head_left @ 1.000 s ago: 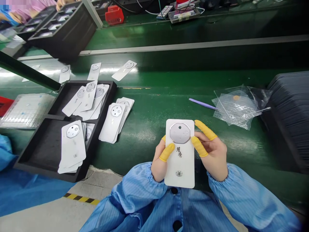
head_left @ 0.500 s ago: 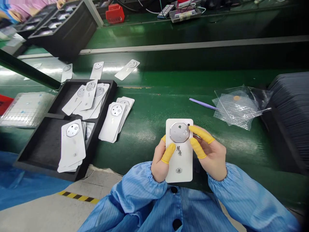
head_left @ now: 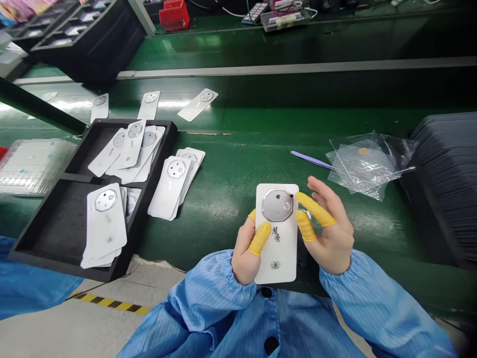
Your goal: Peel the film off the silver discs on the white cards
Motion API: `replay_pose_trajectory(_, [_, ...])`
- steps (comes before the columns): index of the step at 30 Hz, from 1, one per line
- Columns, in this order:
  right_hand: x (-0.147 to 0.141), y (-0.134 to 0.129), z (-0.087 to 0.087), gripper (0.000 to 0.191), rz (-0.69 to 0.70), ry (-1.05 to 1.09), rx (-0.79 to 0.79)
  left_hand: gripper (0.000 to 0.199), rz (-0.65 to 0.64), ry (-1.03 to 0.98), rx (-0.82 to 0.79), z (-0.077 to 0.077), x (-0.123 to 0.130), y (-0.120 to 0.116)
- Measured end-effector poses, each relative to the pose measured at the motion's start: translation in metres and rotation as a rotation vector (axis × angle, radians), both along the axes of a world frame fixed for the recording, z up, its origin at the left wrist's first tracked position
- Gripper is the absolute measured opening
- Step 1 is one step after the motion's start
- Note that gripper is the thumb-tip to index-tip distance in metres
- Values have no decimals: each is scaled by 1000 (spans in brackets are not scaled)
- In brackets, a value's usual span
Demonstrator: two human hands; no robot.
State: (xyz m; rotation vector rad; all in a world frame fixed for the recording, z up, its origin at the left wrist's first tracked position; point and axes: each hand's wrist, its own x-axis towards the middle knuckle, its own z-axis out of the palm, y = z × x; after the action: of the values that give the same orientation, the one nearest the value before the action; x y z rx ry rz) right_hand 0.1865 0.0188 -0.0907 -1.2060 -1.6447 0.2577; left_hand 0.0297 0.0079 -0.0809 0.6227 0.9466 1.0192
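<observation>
Left hand [head_left: 249, 248]: closed on the panel [head_left: 276, 258], yellow-capped thumb pressed on the front below the silver plate [head_left: 276, 209], other fingers mostly hidden behind.
Right hand [head_left: 330, 228]: partly open, yellow-capped index and thumb parted at the tips, both at the panel's right edge; firm contact hard to tell.
Black dot [head_left: 291, 195]: tiny, at the plate's upper right, just beside the right index tip.
Panel: white, rounded corners, held over the near edge of the green table [head_left: 219, 174]; dark characters under the octagonal plate, round emblem lower down.
Black tray [head_left: 55, 228]: at left, similar panels [head_left: 106, 223] overlapping in both compartments.
Loose stack [head_left: 169, 191]: just beside the tray.
Purple tool [head_left: 312, 159]: beyond the right hand, touching clear plastic [head_left: 367, 169].
</observation>
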Motion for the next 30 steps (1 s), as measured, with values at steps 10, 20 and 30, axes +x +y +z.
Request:
replay_pose_trajectory(10, [1,3,1,34,11,197,-141,36,-109,105,58,-5,-5,-4])
replay_pose_trajectory(20, [-6,5,-7,35,-126,47,96,37,-171,205,143,-7,-8,-6])
replay_pose_trajectory(30, [-8,-16,7,32,-6,-161,97,31,-111,273,375,-1,-2,-15])
